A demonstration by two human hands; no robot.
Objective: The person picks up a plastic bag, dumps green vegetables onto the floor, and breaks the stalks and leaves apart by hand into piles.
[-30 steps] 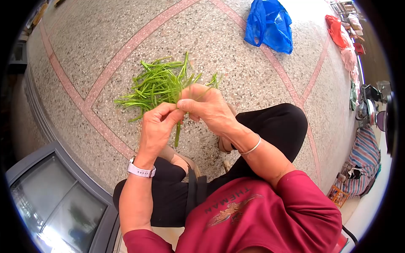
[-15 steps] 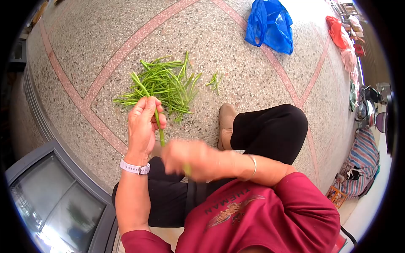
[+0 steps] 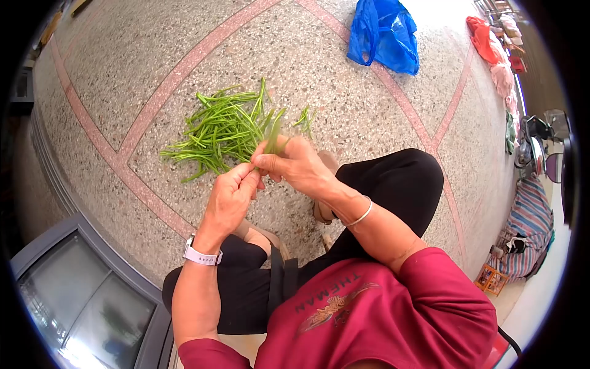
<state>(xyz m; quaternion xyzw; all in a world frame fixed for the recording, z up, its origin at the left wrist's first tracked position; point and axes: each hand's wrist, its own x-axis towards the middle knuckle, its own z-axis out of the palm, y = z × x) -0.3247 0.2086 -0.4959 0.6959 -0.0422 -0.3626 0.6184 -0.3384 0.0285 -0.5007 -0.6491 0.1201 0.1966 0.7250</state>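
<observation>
My left hand (image 3: 230,197), with a pale watch at the wrist, pinches a green stem close to my right hand. My right hand (image 3: 294,163) is closed on the same stem (image 3: 272,136), whose upper end rises above its fingers. The two hands meet at their fingertips just below a loose pile of green stems (image 3: 218,129) on the speckled floor. A few short green pieces (image 3: 304,120) lie to the right of the pile.
A blue plastic bag (image 3: 384,37) lies on the floor at the top. A grey-framed glass panel (image 3: 86,295) stands at the lower left. Red and pink cloths (image 3: 491,52), a striped bag (image 3: 528,215) and a small orange rack (image 3: 491,280) line the right side.
My hands were apart half a second ago and are now together, the right one having moved up from near my lap. The view has shifted slightly.
</observation>
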